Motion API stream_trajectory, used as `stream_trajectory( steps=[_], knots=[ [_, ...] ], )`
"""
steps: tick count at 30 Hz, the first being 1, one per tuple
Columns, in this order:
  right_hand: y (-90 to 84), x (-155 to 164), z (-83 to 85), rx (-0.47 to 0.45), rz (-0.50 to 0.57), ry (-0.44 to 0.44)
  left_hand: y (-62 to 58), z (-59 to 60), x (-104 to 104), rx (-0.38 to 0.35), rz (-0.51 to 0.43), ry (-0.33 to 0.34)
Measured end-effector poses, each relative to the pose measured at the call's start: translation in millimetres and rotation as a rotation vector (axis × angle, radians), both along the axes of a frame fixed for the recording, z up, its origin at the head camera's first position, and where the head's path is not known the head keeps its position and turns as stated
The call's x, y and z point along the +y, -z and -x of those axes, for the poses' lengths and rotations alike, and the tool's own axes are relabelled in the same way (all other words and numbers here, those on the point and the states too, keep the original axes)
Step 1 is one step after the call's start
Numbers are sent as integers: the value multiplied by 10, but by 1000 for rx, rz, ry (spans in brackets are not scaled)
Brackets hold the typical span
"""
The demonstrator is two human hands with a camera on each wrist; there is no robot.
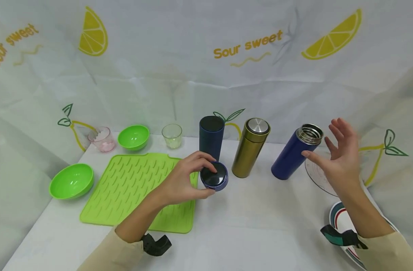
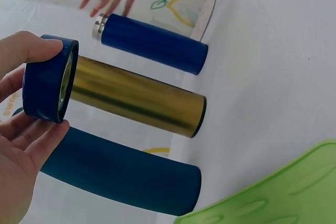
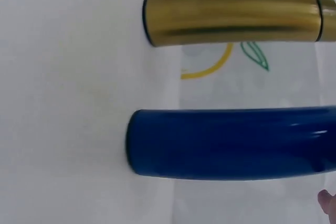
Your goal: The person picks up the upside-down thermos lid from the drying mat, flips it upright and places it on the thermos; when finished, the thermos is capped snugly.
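My left hand [image 1: 189, 177] holds a blue flask lid [image 1: 214, 176] between thumb and fingers, above the table near the mat's right edge. In the left wrist view the lid [image 2: 50, 80] is seen from the side, its hollow underside facing right. At the right stands a blue flask [image 1: 296, 152] with its steel threaded mouth bare. My right hand [image 1: 343, 158] is spread beside that mouth, thumb and fingers apart, gripping nothing. Between the hands stands a gold flask [image 1: 248, 150] with a silver-topped lid. A dark blue flask [image 1: 211, 136] stands behind my left hand, its top covered.
A green ribbed mat [image 1: 135, 188] lies at the left. Around it are two green bowls [image 1: 133, 137] [image 1: 72, 181], a clear glass [image 1: 172, 136] and a pinkish glass [image 1: 102, 139]. At the right are a clear glass plate [image 1: 318, 175] and a striped-rim plate [image 1: 336, 212].
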State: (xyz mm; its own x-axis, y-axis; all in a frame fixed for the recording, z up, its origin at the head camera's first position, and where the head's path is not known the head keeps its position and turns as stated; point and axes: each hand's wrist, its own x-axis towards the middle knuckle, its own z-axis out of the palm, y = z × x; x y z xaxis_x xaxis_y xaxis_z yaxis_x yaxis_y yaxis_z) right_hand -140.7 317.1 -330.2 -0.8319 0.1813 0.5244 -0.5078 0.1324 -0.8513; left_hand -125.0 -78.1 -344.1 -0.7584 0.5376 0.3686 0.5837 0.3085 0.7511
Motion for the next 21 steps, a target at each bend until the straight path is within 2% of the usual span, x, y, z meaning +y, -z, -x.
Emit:
stream_trajectory(
  steps=[4,7,12,21],
  knots=[
    [204,77,61,-177,-63,30,12,-4,-10,-12,-16,3],
    [391,78,86,-257,-115,34,15,-4,-21,-15,-18,7],
    [584,21,94,-306,-150,59,30,-3,-42,-19,-15,6],
    [657,-112,147,-370,-23,125,46,8,-69,-23,-20,0]
  ],
)
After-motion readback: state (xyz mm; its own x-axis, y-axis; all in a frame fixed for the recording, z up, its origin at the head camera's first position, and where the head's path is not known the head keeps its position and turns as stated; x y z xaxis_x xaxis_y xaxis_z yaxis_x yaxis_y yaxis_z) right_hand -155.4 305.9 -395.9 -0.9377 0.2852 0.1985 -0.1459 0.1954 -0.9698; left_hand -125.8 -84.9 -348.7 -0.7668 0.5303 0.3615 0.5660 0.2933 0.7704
